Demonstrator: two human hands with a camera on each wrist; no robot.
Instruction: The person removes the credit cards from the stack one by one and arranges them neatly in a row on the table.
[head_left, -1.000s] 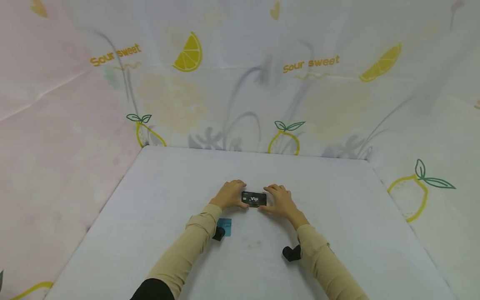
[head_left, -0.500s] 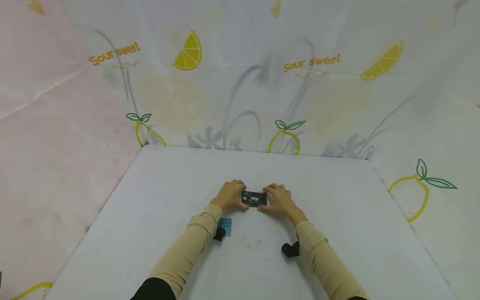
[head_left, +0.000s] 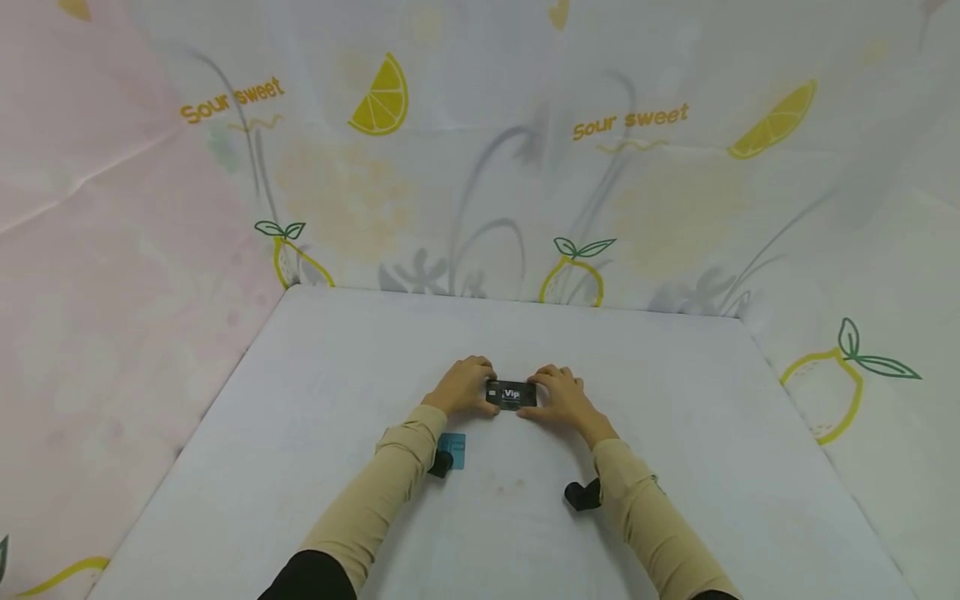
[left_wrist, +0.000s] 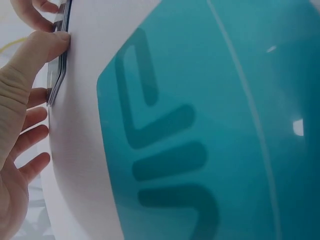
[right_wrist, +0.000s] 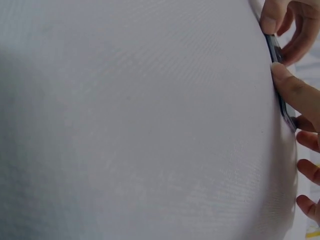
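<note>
A small stack of cards (head_left: pixel 512 395), topped by a black one marked "Vip", lies on the white table between both hands. Its layered edges show in the left wrist view. My left hand (head_left: pixel 461 388) grips the left end of the stack, thumb on the near edge and fingers towards the far side. At the right end, my right hand (head_left: pixel 562 397) holds it the same way. Closer to me, a teal card (head_left: pixel 457 451) lies flat beside the left forearm. This teal card (left_wrist: pixel 220 125) fills much of the left wrist view.
The white table (head_left: pixel 337 350) meets a printed fabric backdrop (head_left: pixel 480 183) at its far edge. Black wrist-worn pieces (head_left: pixel 583 496) stick out beside the beige sleeves (head_left: pixel 656 517). Faint marks (head_left: pixel 502 485) show on the tabletop.
The head view has shifted slightly. Both hands keep their hold on the ends of the card stack, and the teal card stays where it was.
</note>
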